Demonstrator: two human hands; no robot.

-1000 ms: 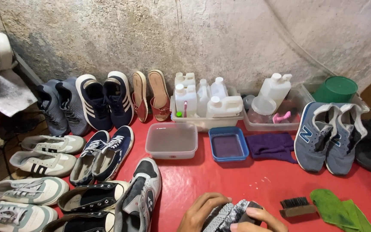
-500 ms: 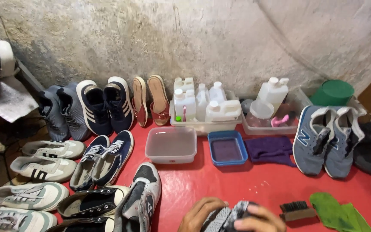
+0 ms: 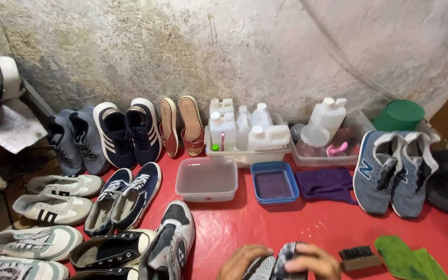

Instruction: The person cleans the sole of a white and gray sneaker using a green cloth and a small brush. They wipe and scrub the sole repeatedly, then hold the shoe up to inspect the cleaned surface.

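1. Over the last second the view has slid upward: the hands and the grey-and-black shoe with a patterned sole (image 3: pixel 278 264) now sit lower, at the near edge, with less of them showing. The grip itself looks unchanged, so the shoe is still being worked in hand rather than set down.
2. The left hand (image 3: pixel 245 261) cups the shoe's left side, fingers curled round it. The right hand (image 3: pixel 312 261) lies over its right end, its fingers (image 3: pixel 301 265) bent down across the upper. Both hands are closed on the shoe; it lies between them, sole turned up and leftward, and whether it rests on the red counter (image 3: pixel 286 223) I cannot tell.
3. Just right of the right hand, apart from it, lies a small wooden brush with dark bristles (image 3: pixel 358 257); further right, a green insole (image 3: pixel 408 261).
4. Farther off stand a clear plastic tub (image 3: pixel 207 179), a blue tray (image 3: pixel 274 181) and a folded purple cloth (image 3: pixel 326 183).
5. To the left, a grey-and-white sneaker (image 3: pixel 171 241) lies near the left hand.
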